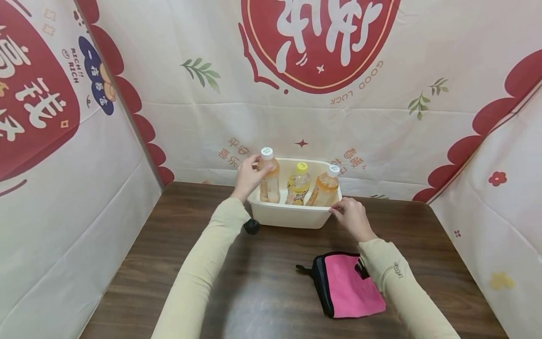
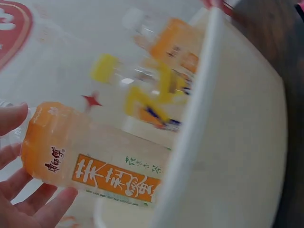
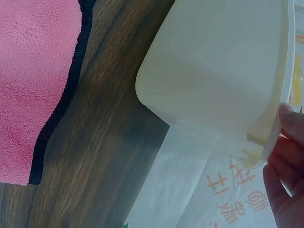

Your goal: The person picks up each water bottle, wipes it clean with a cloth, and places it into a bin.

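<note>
A cream plastic bin (image 1: 292, 217) stands at the back of the table with three bottles in it. My left hand (image 1: 250, 175) grips the upper part of the left bottle (image 1: 271, 181), which has a white cap and an orange label; its lower end is inside the bin. In the left wrist view my fingers (image 2: 40, 204) curl round that bottle's orange neck. A yellow-capped bottle (image 1: 298, 184) and another white-capped orange bottle (image 1: 325, 188) lean beside it. My right hand (image 1: 351, 215) pinches the bin's right front rim, seen closely in the right wrist view (image 3: 287, 161).
A folded pink cloth (image 1: 353, 287) with black edging lies on the dark wooden table (image 1: 178, 235), under my right forearm. A small black object (image 1: 251, 226) is by the bin's left front corner. Printed fabric hangs behind and at both sides.
</note>
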Available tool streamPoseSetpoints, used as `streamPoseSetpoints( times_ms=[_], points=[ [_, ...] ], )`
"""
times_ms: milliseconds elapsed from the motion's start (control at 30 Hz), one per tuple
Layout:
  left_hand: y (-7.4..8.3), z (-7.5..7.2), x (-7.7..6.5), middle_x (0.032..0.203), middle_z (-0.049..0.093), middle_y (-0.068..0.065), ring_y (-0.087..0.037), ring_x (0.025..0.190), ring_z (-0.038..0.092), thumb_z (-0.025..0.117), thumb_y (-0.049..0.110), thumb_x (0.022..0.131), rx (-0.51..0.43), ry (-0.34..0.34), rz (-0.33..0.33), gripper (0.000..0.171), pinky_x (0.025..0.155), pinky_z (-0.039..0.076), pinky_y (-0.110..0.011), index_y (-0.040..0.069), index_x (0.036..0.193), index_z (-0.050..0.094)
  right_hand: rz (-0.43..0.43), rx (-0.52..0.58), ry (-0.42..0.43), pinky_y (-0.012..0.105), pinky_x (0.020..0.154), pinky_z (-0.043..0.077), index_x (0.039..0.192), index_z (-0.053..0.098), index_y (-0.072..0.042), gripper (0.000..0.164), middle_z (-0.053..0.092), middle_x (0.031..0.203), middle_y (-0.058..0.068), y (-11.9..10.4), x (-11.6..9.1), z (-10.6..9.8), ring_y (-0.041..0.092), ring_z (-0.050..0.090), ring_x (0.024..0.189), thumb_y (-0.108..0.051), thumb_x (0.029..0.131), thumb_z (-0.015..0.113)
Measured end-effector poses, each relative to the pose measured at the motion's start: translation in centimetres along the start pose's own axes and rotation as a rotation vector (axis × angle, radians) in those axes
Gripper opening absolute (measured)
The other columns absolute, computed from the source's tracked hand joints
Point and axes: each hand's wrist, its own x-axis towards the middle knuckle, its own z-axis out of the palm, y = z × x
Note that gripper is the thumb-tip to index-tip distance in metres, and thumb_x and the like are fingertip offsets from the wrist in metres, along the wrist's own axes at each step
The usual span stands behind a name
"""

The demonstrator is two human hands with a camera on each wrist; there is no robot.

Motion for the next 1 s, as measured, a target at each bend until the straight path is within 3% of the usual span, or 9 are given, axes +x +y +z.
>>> streamPoseSetpoints(
  times_ms=[233,433,667,800,900,1000],
  points=[
    [-1.9,2.5,-0.6,0.118,0.057,-0.013,-0.025,0.097,0.056,0.068,0.030,0.081,0.032,-0.033,-0.018,0.049,0.084,0.046,-0.037,0.007,0.121,0.054,0.023,0.002,0.000,0.043,0.065,0.047,0.077,0.072,-0.001,0.008,0.064,0.076,0.010,-0.3,-0.4,0.0,0.027,0.059,0.073,-0.008,0.073,0.074],
    [-2.5,3.4,-1.0,0.126,0.051,-0.014,-0.026,0.115,0.049,0.064,0.028,0.084,0.104,-0.079,-0.044,0.052,0.097,0.039,-0.037,0.006,0.128,0.047,0.021,0.002,0.018,0.044,0.065,0.046,0.079,0.072,0.000,0.010,0.065,0.077,0.011,-0.5,-0.5,0.1,0.029,0.059,0.074,-0.008,0.073,0.074],
    [-2.7,2.8,-1.1,0.136,0.039,-0.016,-0.029,0.125,0.038,0.062,0.029,0.086,0.142,-0.088,-0.104,0.063,0.103,0.031,-0.041,0.009,0.139,0.033,0.008,0.012,0.033,0.045,0.067,0.047,0.079,0.071,0.000,0.010,0.064,0.077,0.011,-0.8,-0.2,0.4,0.030,0.059,0.075,-0.008,0.073,0.074],
    [-3.1,2.6,-1.1,0.142,0.031,-0.017,-0.030,0.131,0.030,0.062,0.030,0.086,0.149,-0.087,-0.114,0.071,0.106,0.025,-0.041,0.006,0.142,0.024,0.007,0.017,0.024,0.045,0.067,0.047,0.080,0.071,0.001,0.011,0.064,0.077,0.012,-0.9,0.1,0.4,0.030,0.059,0.076,-0.008,0.074,0.074],
    [-2.4,2.0,-1.5,0.144,0.027,-0.019,-0.032,0.132,0.026,0.061,0.032,0.086,0.131,-0.084,-0.114,0.076,0.107,0.023,-0.041,0.002,0.142,0.021,0.018,0.015,-0.020,0.044,0.066,0.047,0.083,0.071,0.000,0.012,0.065,0.078,0.011,-0.7,0.2,-0.1,0.029,0.059,0.076,-0.009,0.075,0.073],
    [-1.2,0.2,-2.6,0.143,0.027,-0.020,-0.033,0.131,0.027,0.060,0.035,0.086,0.125,-0.087,-0.080,0.073,0.106,0.024,-0.044,0.003,0.141,0.024,0.025,0.055,-0.100,0.046,0.073,0.047,0.099,0.068,0.002,0.025,0.066,0.091,0.014,-0.5,-0.1,-1.3,0.031,0.060,0.086,-0.012,0.079,0.070]
  ],
)
